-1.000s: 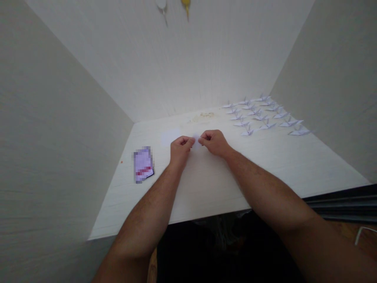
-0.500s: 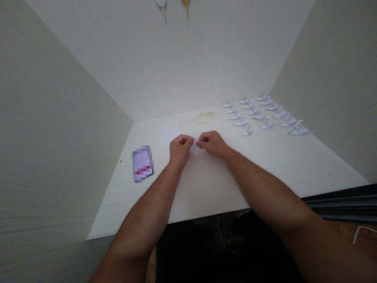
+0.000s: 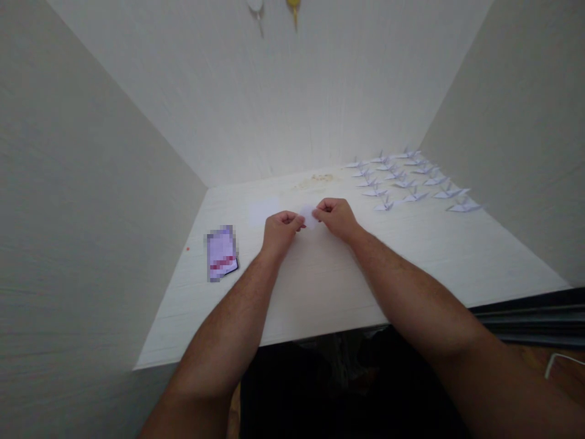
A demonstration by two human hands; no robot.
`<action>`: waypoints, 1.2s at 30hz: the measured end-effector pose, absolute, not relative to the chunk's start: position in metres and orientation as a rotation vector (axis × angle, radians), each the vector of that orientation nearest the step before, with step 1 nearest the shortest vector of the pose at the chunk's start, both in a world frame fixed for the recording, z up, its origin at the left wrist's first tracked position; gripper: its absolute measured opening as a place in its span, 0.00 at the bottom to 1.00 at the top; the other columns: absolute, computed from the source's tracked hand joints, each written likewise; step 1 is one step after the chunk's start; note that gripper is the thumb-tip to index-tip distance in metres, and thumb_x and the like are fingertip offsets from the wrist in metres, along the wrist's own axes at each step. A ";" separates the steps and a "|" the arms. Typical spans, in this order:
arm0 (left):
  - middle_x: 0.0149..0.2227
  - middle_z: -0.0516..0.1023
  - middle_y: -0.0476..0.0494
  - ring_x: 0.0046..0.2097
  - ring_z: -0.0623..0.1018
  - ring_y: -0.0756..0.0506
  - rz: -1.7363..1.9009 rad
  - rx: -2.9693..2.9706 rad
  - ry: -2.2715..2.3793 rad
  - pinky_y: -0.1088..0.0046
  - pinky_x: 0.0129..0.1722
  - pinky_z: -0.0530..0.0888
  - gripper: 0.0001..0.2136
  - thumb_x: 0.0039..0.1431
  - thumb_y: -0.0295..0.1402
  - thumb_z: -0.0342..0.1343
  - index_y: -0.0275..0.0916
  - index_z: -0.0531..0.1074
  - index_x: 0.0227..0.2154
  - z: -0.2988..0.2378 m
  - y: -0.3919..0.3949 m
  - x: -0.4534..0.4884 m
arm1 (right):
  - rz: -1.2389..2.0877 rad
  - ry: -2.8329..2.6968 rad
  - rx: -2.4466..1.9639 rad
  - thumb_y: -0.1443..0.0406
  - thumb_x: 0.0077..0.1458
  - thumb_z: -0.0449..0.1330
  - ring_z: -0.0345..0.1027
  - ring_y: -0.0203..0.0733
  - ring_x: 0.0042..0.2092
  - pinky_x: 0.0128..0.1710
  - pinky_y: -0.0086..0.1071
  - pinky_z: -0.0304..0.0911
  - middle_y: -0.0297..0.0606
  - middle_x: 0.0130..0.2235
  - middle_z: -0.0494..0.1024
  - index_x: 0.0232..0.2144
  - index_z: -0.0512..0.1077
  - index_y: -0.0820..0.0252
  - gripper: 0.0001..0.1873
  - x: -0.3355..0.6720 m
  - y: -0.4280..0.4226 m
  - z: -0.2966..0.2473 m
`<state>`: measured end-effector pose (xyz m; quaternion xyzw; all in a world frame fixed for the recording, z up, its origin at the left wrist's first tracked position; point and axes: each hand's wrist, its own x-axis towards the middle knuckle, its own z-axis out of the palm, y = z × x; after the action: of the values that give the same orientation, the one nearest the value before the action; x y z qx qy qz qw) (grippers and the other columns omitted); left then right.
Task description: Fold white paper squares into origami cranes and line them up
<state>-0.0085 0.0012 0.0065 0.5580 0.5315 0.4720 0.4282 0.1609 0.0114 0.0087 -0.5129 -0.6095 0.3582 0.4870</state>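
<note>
In the head view, the left hand (image 3: 280, 231) and right hand (image 3: 337, 218), thumbs pressed to fingers, gripped what was probably a small, blurred white paper (image 3: 309, 217) between them over the table (image 3: 324, 286). Paper cranes (image 3: 404, 183) stood in rows to the right.

The small paper (image 3: 309, 216) is blurred at centre, the smartphone (image 3: 222, 251) pixelated at left, the yellow wall hook (image 3: 294, 5) cut off at top
</note>
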 end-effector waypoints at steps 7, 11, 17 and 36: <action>0.20 0.75 0.47 0.20 0.65 0.53 1.104 1.345 1.297 0.76 0.21 0.58 0.11 0.45 0.39 0.65 0.37 0.74 0.20 0.006 -0.001 -0.006 | 0.872 -1.461 -1.214 0.60 0.46 0.62 0.59 0.33 0.24 0.25 0.30 0.55 0.31 0.20 0.71 0.21 0.71 0.60 0.09 0.161 0.010 0.009; 0.19 0.73 0.48 0.19 0.64 0.54 1.060 1.352 1.273 0.76 0.20 0.56 0.09 0.45 0.37 0.64 0.37 0.74 0.20 0.008 -0.004 -0.005 | 0.843 -1.455 -1.200 0.61 0.45 0.62 0.59 0.33 0.24 0.26 0.30 0.55 0.31 0.21 0.71 0.20 0.71 0.60 0.09 0.161 0.010 0.009; 0.21 0.77 0.44 0.21 0.68 0.52 0.950 1.395 1.194 0.75 0.22 0.61 0.09 0.45 0.37 0.65 0.36 0.76 0.22 0.010 -0.007 -0.004 | 0.841 -1.465 -1.183 0.61 0.46 0.62 0.59 0.33 0.25 0.26 0.30 0.55 0.31 0.21 0.71 0.20 0.71 0.60 0.09 0.160 0.010 0.009; 0.22 0.76 0.45 0.21 0.67 0.53 1.014 1.385 1.213 0.75 0.22 0.62 0.11 0.47 0.38 0.63 0.34 0.75 0.21 0.011 -0.008 -0.002 | 0.926 -1.431 -1.159 0.61 0.45 0.62 0.59 0.33 0.23 0.26 0.30 0.55 0.31 0.20 0.71 0.20 0.70 0.60 0.09 0.163 0.009 0.016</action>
<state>-0.0024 -0.0077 0.0107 0.5719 0.5008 0.4187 0.4968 0.1634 0.0085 0.0155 -0.4822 -0.5955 0.3854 0.5142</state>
